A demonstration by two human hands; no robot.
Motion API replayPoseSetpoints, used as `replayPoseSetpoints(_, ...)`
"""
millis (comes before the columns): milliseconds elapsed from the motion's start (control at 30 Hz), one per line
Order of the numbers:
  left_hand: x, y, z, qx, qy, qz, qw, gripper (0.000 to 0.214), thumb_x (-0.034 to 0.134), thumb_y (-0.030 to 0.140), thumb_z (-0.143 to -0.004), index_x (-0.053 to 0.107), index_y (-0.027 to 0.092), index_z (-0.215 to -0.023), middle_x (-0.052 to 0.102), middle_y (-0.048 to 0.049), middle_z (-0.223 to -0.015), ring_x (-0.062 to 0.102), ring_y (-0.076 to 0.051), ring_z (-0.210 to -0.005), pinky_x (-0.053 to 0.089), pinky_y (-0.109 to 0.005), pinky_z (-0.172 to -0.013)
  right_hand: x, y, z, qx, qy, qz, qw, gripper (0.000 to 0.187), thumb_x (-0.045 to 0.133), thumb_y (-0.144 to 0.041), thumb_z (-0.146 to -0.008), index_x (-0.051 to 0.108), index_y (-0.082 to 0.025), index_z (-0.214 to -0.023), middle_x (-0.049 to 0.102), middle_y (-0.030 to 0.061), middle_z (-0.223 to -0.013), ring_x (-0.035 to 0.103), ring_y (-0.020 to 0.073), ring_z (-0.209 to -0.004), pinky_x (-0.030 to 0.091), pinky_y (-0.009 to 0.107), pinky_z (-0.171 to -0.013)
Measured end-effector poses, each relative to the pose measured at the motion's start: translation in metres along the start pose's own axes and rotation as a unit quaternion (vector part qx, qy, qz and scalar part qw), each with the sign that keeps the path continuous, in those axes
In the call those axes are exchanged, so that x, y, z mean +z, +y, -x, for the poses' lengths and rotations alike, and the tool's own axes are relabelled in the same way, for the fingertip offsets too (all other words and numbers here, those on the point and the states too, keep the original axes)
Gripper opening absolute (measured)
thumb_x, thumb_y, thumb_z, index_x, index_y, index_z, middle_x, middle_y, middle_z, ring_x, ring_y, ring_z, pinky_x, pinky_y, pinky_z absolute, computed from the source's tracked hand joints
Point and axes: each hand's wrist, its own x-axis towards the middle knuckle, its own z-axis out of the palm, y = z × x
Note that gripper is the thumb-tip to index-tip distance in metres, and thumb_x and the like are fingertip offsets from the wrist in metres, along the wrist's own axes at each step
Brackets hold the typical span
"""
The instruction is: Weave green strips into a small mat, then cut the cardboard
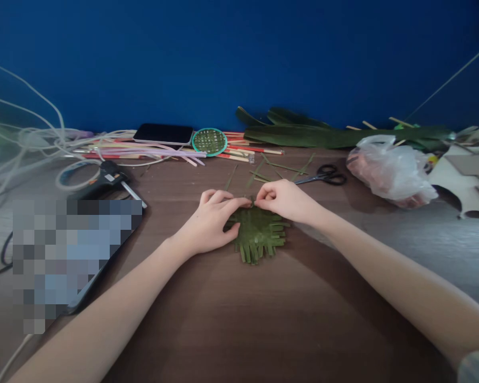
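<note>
A small woven mat of green leaf strips [257, 234] lies flat on the brown table [231, 330], its strip ends sticking out loose along the near and right edges. My left hand [211, 221] rests at its left side, fingers spread, with the index fingertip at the far edge and the thumb on the left edge. At the same far edge, my right hand [283, 201] pinches what looks like a strip end between thumb and index finger. The two fingertips almost meet there, and they partly hide that edge. Cut leaf strips [259, 173] lie scattered just beyond.
Black scissors [329, 175] lie beyond my right hand. A plastic bag [391, 173] and cut cardboard [471, 175] are at right. Along the blue wall lie long green leaves [303, 133], a teal-rimmed woven disc [209, 142] and a phone [163, 133]. A glue gun [109, 178] and blurred-out screen [83, 255] stand left.
</note>
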Motion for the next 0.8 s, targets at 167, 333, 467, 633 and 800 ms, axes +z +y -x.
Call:
replayPoseSetpoints(167, -0.0002, 0.0006, -0.0001, -0.007, 0.003, -0.001, 1.000, 0.039, 0.047, 0.021, -0.076, 0.049, 0.017, -0.115, 0.060, -0.0066, -0.110, 0.047, -0.022, -0.104, 0.030, -0.039, -0.095, 0.0009, 0.0001, -0.0001, 0.020, 0.005, 0.006, 1.000, 0.011, 0.057, -0.026, -0.072, 0.059, -0.017, -0.067, 0.055, -0.0025, -0.051, 0.046, 0.0086, -0.047, 0.033, 0.024, -0.053)
replayPoseSetpoints(333, 0.0002, -0.0001, 0.0004, -0.003, 0.005, 0.000, 1.000, 0.038, 0.048, 0.019, -0.076, 0.049, 0.018, -0.113, 0.057, -0.0062, -0.118, 0.046, -0.022, -0.108, 0.030, -0.039, -0.095, 0.0026, 0.0004, -0.0003, 0.021, 0.010, 0.013, 1.000, 0.008, 0.059, -0.025, -0.070, 0.057, -0.018, -0.067, 0.054, -0.0032, -0.051, 0.044, 0.0084, -0.047, 0.032, 0.024, -0.052)
replayPoseSetpoints(467, 0.0005, 0.0001, 0.0001, 0.001, 0.002, -0.005, 1.000, 0.038, 0.047, 0.022, -0.079, 0.051, 0.019, -0.116, 0.055, -0.0062, -0.123, 0.046, -0.023, -0.108, 0.029, -0.040, -0.096, 0.0031, 0.0002, -0.0001, 0.017, 0.017, 0.015, 1.000, 0.007, 0.059, -0.024, -0.069, 0.056, -0.018, -0.065, 0.053, -0.0041, -0.050, 0.043, 0.0082, -0.046, 0.031, 0.024, -0.051)
replayPoseSetpoints(633, 0.0012, -0.0010, 0.0000, 0.011, -0.011, -0.010, 1.000, 0.037, 0.045, 0.023, -0.081, 0.055, 0.019, -0.116, 0.059, -0.0048, -0.119, 0.047, -0.023, -0.106, 0.029, -0.041, -0.094, 0.0035, 0.0013, 0.0002, 0.010, 0.018, 0.012, 1.000, 0.009, 0.058, -0.026, -0.071, 0.058, -0.018, -0.066, 0.053, -0.0030, -0.052, 0.044, 0.0095, -0.049, 0.031, 0.024, -0.052)
replayPoseSetpoints(800, 0.0021, -0.0010, 0.0004, 0.015, -0.005, -0.025, 1.000, 0.037, 0.046, 0.024, -0.080, 0.058, 0.019, -0.115, 0.061, -0.0044, -0.117, 0.048, -0.023, -0.105, 0.030, -0.042, -0.093, 0.0014, 0.0026, 0.0002, -0.072, 0.041, 0.047, 0.996, 0.008, 0.059, -0.018, -0.069, 0.063, -0.019, -0.076, 0.057, 0.0006, -0.073, 0.049, 0.0127, -0.067, 0.036, 0.026, -0.063)
